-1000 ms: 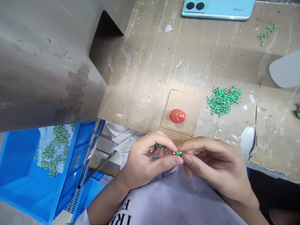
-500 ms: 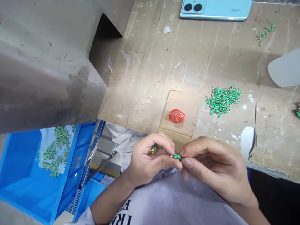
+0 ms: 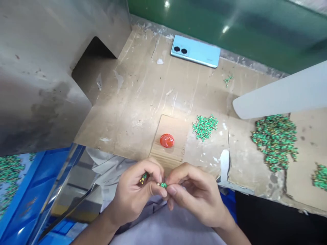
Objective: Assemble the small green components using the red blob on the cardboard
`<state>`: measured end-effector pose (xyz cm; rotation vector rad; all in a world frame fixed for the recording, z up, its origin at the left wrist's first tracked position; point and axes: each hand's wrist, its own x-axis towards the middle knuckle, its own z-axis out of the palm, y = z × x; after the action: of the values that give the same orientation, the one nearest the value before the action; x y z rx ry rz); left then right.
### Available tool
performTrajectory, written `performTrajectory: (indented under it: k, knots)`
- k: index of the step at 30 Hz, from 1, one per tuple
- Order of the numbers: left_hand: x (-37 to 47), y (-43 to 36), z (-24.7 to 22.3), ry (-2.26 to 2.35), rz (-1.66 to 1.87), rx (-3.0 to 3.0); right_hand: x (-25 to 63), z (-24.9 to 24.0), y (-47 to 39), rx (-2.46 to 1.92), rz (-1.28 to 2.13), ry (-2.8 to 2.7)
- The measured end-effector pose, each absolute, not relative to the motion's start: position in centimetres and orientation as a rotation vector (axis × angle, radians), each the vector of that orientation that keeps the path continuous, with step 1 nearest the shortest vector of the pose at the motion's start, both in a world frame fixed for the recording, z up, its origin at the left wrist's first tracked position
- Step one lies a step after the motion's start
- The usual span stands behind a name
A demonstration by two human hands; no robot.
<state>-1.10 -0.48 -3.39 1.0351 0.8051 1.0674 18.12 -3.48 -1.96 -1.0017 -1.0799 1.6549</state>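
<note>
One scuffed counter point(image 3: 133, 112), with the left hand point(image 3: 130, 195) and right hand point(image 3: 204, 197) by its near edge. Both pinch tiny green pieces point(image 3: 162, 185) between fingertips. They're so small, imo, that one loose pinch could easily drop some out of reach.

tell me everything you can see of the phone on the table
The phone lies face down, its light blue, glossy back up. Two round, dark camera lenses sit side by side at its left end. Faint lettering near the right end is too small to read. It rests on the brown, worn tabletop, close to the far edge; no hand touches it.
</note>
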Motion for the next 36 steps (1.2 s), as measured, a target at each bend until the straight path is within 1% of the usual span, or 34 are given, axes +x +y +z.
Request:
performTrajectory:
  k: [3, 5, 8, 11, 15, 18, 20, 24, 36]
  knots:
    - [-0.9, -0.6, -3.2, 0.816, 1.043, 0.977, 18.4, -2.0, -3.9, -1.045, 1.571, -1.135]
    - [-0.8, -0.8, -3.1, 0.865, 1.037, 0.869, 19.2, -2.1, -4.0, -1.096, 1.395, -1.164]
    - [-1.1, -0.8, -2.8, 0.949, 1.034, 0.597, 22.0, -2.6, -3.2, -1.345, 0.93, -1.053]
    - [-2.0, -0.1, -2.3, 0.971, 0.991, 0.378, 26.2, -3.4, -1.9, -1.63, 0.449, -0.742]
    - [-2.9, 0.9, -1.8, 1.001, 0.988, 0.309, 30.5, -4.0, -1.5, -1.724, 0.216, -0.661]
    - [-3.0, 1.2, -1.7, 1.02, 0.985, 0.259, 31.1, -4.1, -2.1, -1.819, 0.038, -0.896]
    - [-2.9, 1.4, -1.6, 1.029, 0.963, 0.221, 30.6, -4.2, -2.1, -1.869, 0.016, -1.167]
    - [-2.6, 1.8, -1.4, 1.043, 0.887, 0.181, 29.2, -4.8, -1.0, -1.866, 0.249, -1.565]
    - [-2.3, 0.5, -2.0, 1.014, 0.796, 0.391, 30.0, -5.9, 0.2, -1.782, 0.267, -1.798]
